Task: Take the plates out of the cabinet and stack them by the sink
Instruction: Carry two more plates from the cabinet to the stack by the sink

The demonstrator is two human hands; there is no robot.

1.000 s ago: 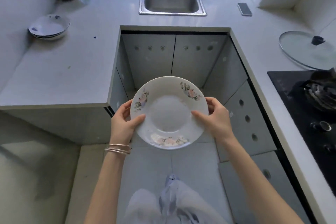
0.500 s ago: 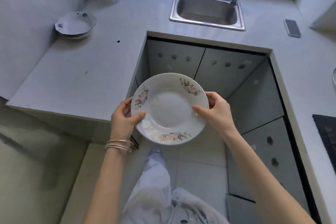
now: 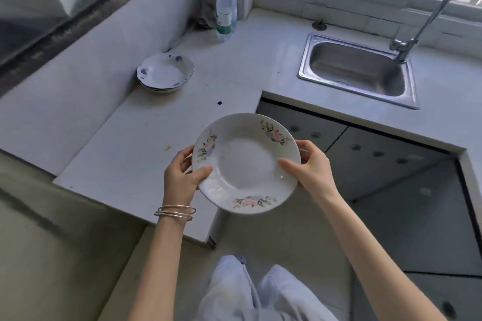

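I hold a white plate with pink flower prints (image 3: 245,163) level in front of me, above the counter's inner corner. My left hand (image 3: 181,173) grips its left rim, thumb on top. My right hand (image 3: 309,167) grips its right rim the same way. A small stack of white plates with blue marks (image 3: 165,71) rests on the counter to the far left of the steel sink (image 3: 357,70). The cabinet doors (image 3: 365,154) below the sink are closed.
Two plastic bottles (image 3: 224,12) stand in the back corner beside the wall. A curved tap (image 3: 422,15) rises at the sink's right. The white countertop (image 3: 125,148) runs in an L around me. My legs and the floor lie below.
The view has swung left and up toward the counter with the plate stack and sink. The plate in my hands has moved with me toward that counter.
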